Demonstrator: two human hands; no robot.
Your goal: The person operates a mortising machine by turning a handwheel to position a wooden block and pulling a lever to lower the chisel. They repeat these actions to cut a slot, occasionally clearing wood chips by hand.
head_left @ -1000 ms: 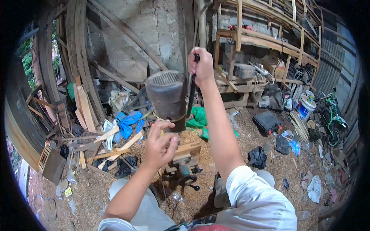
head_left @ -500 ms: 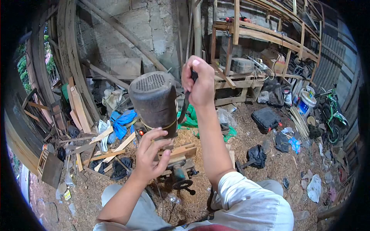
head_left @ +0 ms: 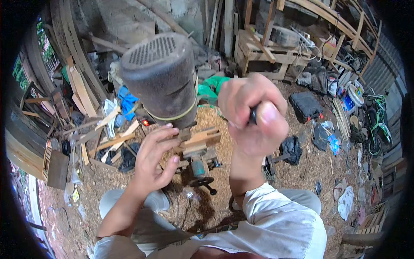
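A dark cylindrical machine housing [head_left: 166, 82] with a vented top and a yellow band stands in front of me. Just below its lower edge is my left hand [head_left: 155, 157], fingers spread, nothing held. My right hand [head_left: 254, 114] is wrapped round a black lever knob [head_left: 254, 115], to the right of the housing; the rest of the lever is hidden behind the hand. Beneath the housing, pieces of wood [head_left: 202, 138] lie on a small vise [head_left: 198, 166] that has a handwheel [head_left: 202, 182]. A red light [head_left: 145, 123] glows at the left of the housing.
Wood shavings [head_left: 211, 116] cover the floor. Wood offcuts [head_left: 114, 140] lie at the left. A black case [head_left: 306, 105], a white bucket [head_left: 353, 96] and a small green bike [head_left: 378, 118] stand at the right. A wooden frame bench [head_left: 271, 56] is behind.
My right hand has come down and nearer with the lever knob. The view has tilted downward, and the housing appears larger. My left hand stays open below it.
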